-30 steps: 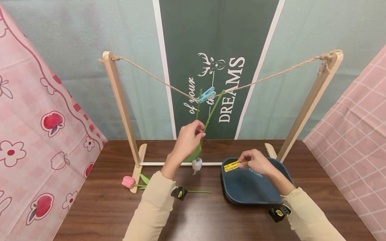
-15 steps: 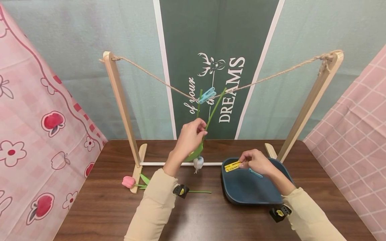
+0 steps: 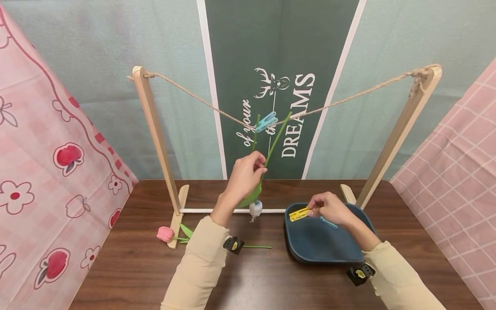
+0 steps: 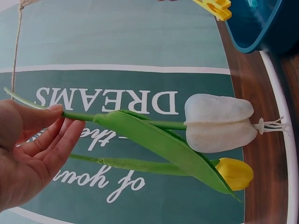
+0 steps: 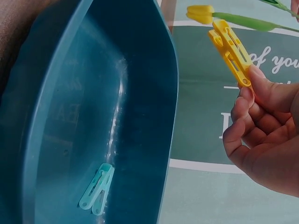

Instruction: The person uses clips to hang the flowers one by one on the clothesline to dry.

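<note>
While left fingers [image 4: 65, 140] pinch a tilted white tulip [image 4: 215, 112] bloom-down, right fingers [image 5: 237, 133] grip a yellow clothespin [image 5: 231, 50].

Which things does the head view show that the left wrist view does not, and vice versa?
Only the head view: pink tulip with green leaves, two pale wooden posts, light-blue plastic clothespin on the twisted beige rope.

Only the left wrist view: yellow tulip blossom.

Both: the left hand pinching the white tulip by its green stem, the yellow plastic clothespin, the rounded dark-blue bin, the rope.
</note>
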`<state>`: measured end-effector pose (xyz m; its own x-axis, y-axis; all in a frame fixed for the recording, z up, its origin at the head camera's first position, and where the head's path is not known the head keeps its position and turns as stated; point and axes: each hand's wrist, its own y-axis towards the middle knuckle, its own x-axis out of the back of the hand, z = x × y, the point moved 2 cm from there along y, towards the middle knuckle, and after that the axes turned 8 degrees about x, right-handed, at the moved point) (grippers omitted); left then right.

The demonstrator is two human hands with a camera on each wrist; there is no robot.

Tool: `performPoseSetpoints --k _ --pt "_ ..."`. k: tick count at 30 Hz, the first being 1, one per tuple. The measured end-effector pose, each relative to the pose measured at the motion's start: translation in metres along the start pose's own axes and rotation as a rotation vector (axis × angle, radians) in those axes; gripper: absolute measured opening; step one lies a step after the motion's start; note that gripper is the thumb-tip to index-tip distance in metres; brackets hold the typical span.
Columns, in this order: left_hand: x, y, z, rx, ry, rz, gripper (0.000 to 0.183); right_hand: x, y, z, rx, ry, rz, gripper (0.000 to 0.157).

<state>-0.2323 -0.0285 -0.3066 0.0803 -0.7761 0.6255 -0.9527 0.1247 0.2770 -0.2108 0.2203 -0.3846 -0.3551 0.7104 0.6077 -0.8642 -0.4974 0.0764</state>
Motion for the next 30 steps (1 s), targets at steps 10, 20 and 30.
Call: performPoseSetpoints --k 10,20,30 --pt "0.001 0.000 -0.002 -0.009 0.009 -0.002 0.011 0.001 0.001 -0.003 0.010 -0.011 0.014 0.006" --pt "0.000 0.001 -0.001 0.000 0.000 -0.002 0.012 0.004 0.003 0.001 0.021 -0.038 0.009 0.006" --pt "0.000 0.001 -0.001 0.010 -0.010 0.000 0.011 0.010 0.009 0.008 0.033 -0.072 -0.002 0.005"
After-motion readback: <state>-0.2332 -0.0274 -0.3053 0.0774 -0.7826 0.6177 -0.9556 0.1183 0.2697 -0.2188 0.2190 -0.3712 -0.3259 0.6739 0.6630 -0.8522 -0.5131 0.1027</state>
